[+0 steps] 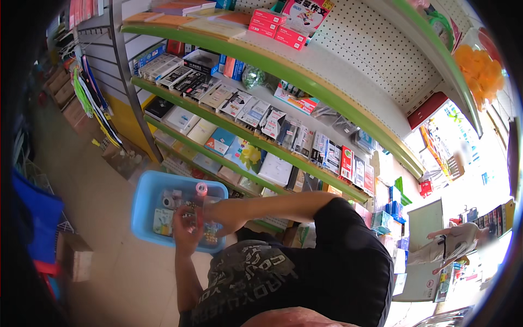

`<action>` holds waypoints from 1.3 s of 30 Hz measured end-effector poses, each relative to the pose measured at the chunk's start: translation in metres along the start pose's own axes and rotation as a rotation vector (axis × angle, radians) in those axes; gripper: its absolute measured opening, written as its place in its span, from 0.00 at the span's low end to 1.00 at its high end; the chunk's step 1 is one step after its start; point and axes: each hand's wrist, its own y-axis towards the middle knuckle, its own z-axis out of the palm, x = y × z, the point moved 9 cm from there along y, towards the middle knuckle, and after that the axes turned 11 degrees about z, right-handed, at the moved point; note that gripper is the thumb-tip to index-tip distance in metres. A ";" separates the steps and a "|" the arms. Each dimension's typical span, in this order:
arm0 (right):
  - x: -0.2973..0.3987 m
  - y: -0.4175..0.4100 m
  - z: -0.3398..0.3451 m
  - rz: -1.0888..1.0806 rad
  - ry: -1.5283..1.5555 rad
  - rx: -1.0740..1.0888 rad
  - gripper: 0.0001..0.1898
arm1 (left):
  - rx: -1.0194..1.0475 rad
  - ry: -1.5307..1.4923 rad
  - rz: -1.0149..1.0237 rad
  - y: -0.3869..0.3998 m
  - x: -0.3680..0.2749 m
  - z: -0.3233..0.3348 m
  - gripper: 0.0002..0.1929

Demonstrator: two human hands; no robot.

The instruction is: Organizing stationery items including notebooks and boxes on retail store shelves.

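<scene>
A light blue plastic basin stands low before me, with small packaged items inside. Among them are a pink roll-like item, a white roll, a pale printed pack and gold-coloured beads or small pieces. My left hand is above the basin, its fingers curled around a small, reddish, partly clear item. My right hand reaches in from the right, close beside that item; its fingertips are blurred and partly hidden, so whether it grips anything cannot be told.
Green-edged shelves hold boxed pens, notebooks and red boxes. Hanging lanyards and cardboard boxes are beyond the basin. At left are a blue bag or cloth and an open carton. Another person stands far right.
</scene>
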 end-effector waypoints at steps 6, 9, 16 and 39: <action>-0.021 -0.009 -0.014 0.209 0.428 -0.278 0.29 | 0.044 -0.004 -0.112 0.002 0.004 0.012 0.44; -0.012 -0.014 -0.010 0.037 0.355 -0.322 0.29 | 0.074 0.073 -0.109 0.004 0.005 0.015 0.43; -0.020 -0.011 0.002 0.108 0.318 -0.471 0.29 | 0.001 0.094 -0.007 0.003 0.003 0.014 0.35; -0.171 -0.234 -0.517 0.726 -0.153 -1.533 0.36 | -0.299 0.145 -0.323 -0.092 0.046 -0.069 0.20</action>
